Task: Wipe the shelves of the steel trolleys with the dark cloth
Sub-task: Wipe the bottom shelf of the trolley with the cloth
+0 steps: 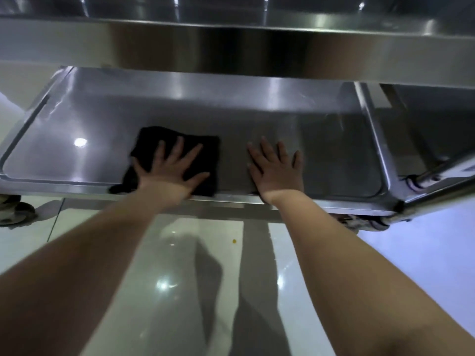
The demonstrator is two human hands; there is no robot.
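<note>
My left hand [171, 170] presses flat, fingers spread, on the dark cloth [177, 160] mid-shelf; my right hand [276, 173] rests flat on the bare lower shelf [334, 140]. Both ends look left to wipe.

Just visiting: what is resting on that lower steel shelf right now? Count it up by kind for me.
Hands: 2, the left hand flat on the cloth and the right hand flat on the bare lower shelf
Dark cloth: 1
Total: 3
</note>
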